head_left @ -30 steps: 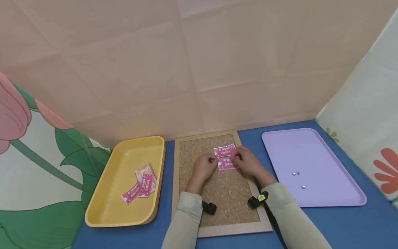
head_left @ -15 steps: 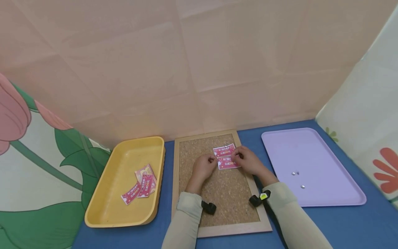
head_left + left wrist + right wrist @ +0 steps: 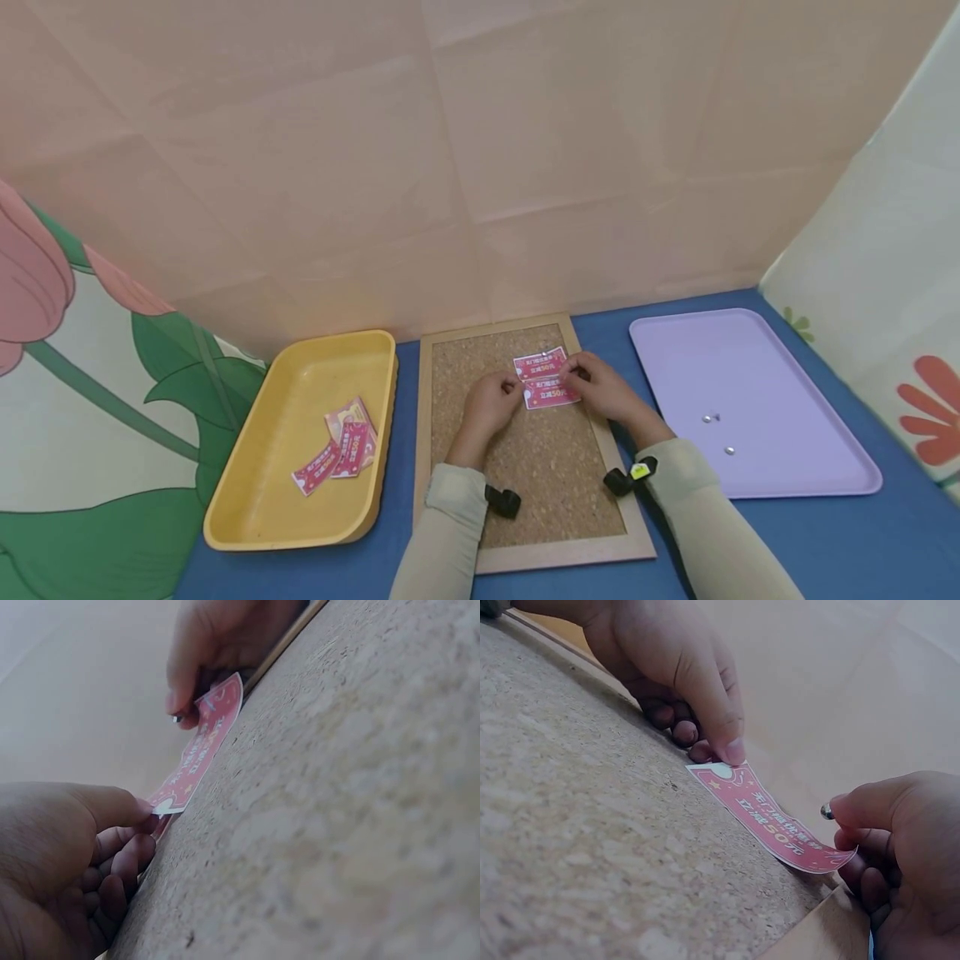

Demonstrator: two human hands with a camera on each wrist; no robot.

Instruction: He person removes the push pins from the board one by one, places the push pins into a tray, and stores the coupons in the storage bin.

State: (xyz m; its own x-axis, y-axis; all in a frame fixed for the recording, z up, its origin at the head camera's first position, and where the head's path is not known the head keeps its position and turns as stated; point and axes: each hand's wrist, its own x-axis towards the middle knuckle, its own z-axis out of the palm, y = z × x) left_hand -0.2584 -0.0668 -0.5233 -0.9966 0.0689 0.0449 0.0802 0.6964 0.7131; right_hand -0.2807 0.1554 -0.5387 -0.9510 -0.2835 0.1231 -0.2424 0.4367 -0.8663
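Observation:
On the framed cork board (image 3: 543, 475) lie two pink paper coupons, an upper coupon (image 3: 538, 363) and a lower coupon (image 3: 547, 393) just beneath it. My left hand (image 3: 489, 410) pinches the left corner of the lower one between thumb and forefinger. At its other end my right hand (image 3: 603, 390) holds a silver thumbtack (image 3: 826, 811) at the thumb tip, its fingers against the coupon's curled-up right edge. In the left wrist view the coupon's right end bends up off the cork. A small silver tack head shows at the upper coupon's top edge.
A yellow tray (image 3: 262, 496) left of the board holds several pink coupons (image 3: 351, 447). To the right, a lilac tray (image 3: 757, 375) carries a few silver thumbtacks (image 3: 729, 451). Blue cloth (image 3: 862, 550) covers the table, with a pinkish backdrop behind.
My right hand has shifted very slightly right, uncovering a bit more of the lower coupon. The left hand keeps its place and its pinch.

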